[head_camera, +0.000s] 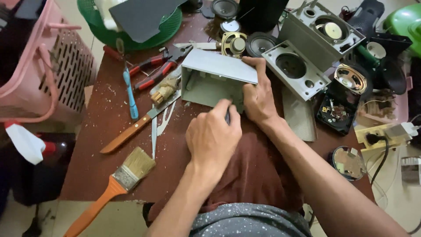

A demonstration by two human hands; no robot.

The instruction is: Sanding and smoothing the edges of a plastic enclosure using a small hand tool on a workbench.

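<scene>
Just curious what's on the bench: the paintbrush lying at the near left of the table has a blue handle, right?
Not quite. The head view shows the paintbrush at the near left of the table, but its handle is orange, not blue. The blue handle belongs to the slim tool farther back.

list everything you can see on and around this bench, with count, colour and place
speaker box shell: 1, grey, centre of table, held
front panels: 2, grey, upper right
loose speaker cones: several, black and brass, top and right
pliers: 2, red handles, left of shell
knife: 1, wooden handle, left
paintbrush: 1, orange handle, lower left
screwdriver: 1, blue, left
basket: 1, pink, far left
bowl: 1, green, top
table: 1, dark brown
left hand: at shell's near edge, what its grip holds is hidden
right hand: grips shell's right end
</scene>
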